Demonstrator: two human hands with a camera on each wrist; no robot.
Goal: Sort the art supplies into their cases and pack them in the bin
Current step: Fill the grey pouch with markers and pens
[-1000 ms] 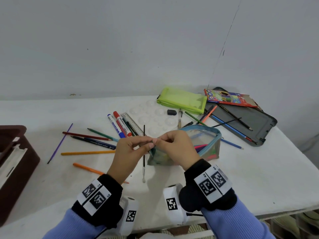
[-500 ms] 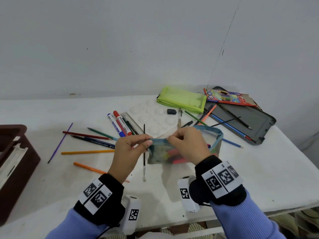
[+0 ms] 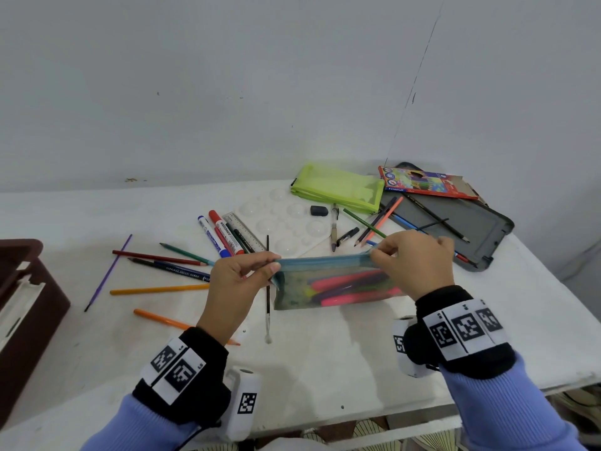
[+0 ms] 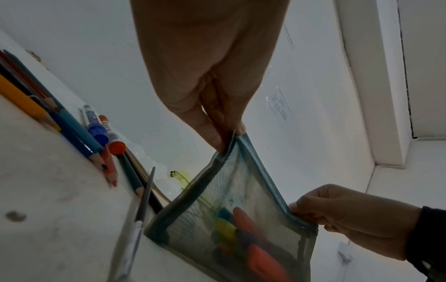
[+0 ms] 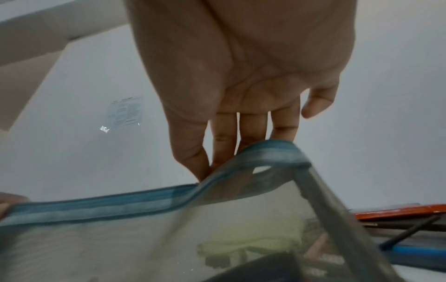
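Note:
A blue-trimmed mesh pouch [image 3: 328,286] stands on the white table [image 3: 325,369], holding several pink, yellow and purple markers [image 3: 344,289]. My left hand [image 3: 242,275] pinches the pouch's left top corner [image 4: 228,145]. My right hand [image 3: 411,260] pinches the blue zipper strip [image 5: 217,181] at the right end, and the strip is stretched straight between both hands. Loose coloured pencils [image 3: 159,289], two markers [image 3: 221,231], a ruler [image 3: 247,232] and a thin brush [image 3: 267,288] lie to the left and behind the pouch.
A brown bin [image 3: 22,320] sits at the table's left edge. At the back right lie a lime green pouch [image 3: 338,187], a grey open tin [image 3: 471,226] with pencils, and a coloured-pencil box [image 3: 422,183]. A clear paint palette [image 3: 286,222], eraser [image 3: 318,210] and pen [image 3: 334,227] lie behind.
My right hand has travelled right along the pouch's top, from next to the left hand to the far end. The wide-open mouth has flattened into a straight strip.

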